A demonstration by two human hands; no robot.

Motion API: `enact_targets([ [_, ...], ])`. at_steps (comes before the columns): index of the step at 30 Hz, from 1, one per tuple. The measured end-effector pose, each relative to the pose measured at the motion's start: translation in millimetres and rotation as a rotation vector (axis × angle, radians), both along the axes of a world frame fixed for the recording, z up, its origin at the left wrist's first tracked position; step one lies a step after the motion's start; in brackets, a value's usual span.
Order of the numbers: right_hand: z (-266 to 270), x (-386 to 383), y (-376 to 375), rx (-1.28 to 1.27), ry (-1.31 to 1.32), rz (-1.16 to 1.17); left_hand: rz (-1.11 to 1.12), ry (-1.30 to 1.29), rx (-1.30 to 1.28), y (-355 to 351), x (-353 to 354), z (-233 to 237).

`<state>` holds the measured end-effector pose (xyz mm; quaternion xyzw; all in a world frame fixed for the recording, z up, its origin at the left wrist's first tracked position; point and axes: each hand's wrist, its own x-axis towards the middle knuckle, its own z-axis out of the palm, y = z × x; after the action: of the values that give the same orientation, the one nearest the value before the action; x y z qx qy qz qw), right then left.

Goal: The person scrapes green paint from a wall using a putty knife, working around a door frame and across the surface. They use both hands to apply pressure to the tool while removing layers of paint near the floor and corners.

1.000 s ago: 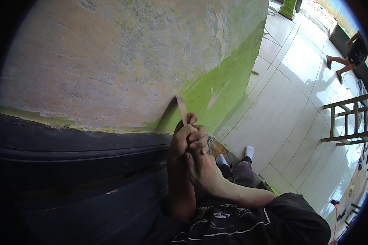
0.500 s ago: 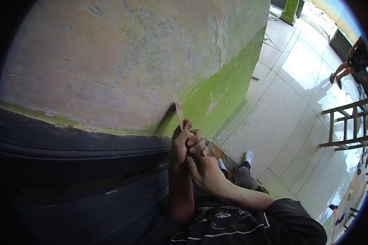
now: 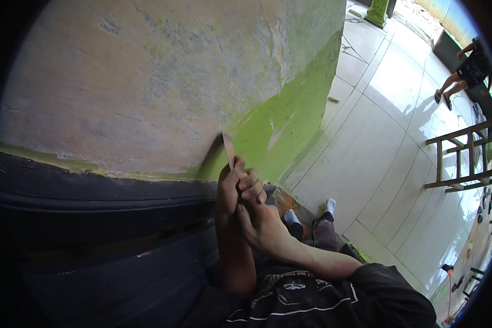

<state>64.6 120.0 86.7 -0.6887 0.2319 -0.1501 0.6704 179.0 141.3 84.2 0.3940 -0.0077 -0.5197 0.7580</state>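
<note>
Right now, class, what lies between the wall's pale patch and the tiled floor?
A band of green paint, as the head view shows.

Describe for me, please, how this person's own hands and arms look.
The left hand and right hand are gloveless. The right forearm is bare below a black fabric sleeve; the black shirt bears thin white lines and a pale print.

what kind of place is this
Probably a house's porch or terrace under renovation: the wall is partly stripped of green paint, the pale tiled floor catches bright daylight, and a green pillar base stands near its far edge.
</note>
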Motion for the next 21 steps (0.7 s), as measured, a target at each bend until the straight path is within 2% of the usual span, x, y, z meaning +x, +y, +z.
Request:
enact_targets([
  [2,-14.7,3.3,-3.6,-0.009,-0.099,-0.034,-0.020,-0.122,0.003,2.9,-1.1,-2.1],
  [6,-13.2,9.5,-16.8,0.124,-0.096,-0.122,0.014,-0.117,0.091,-17.8,0.4,1.0],
  [8,-10.7,-3.6,-6.4,-0.004,-0.045,-0.019,0.053,-0.089,0.116,-3.6,-9.8,1.2],
  [9,-9.8,-3.7,-4.4,-0.063,-0.159,-0.019,0.069,-0.124,0.055,2.8,-13.2,2.2],
  [10,-13.1,0.7,-11.0,-0.065,-0.167,-0.034,0.078,-0.155,0.001,3.6,-12.5,2.0],
  [12,-17.8,5.7,-18.9,0.050,-0.023,-0.027,0.045,-0.143,0.057,-10.9,-0.5,-1.4],
  [14,-18.3,11.1,-21.0,0.060,-0.100,-0.104,0.056,-0.110,0.079,-28.8,2.7,2.7],
  [16,-8.2,2.1,-19.6,-0.009,-0.044,-0.033,0.093,-0.056,0.060,-16.4,-4.2,-3.8],
  [18,-6.0,0.7,-22.9,-0.041,-0.054,-0.031,0.023,-0.057,-0.041,-8.4,-6.3,-2.0],
  [20,-11.1,3.8,-31.3,0.058,-0.011,-0.064,-0.010,-0.076,-0.011,-25.2,0.4,-5.6],
  [21,-4.9,7.8,-42.6,0.127,-0.006,-0.057,0.043,-0.019,0.020,-35.8,2.7,-2.6],
])
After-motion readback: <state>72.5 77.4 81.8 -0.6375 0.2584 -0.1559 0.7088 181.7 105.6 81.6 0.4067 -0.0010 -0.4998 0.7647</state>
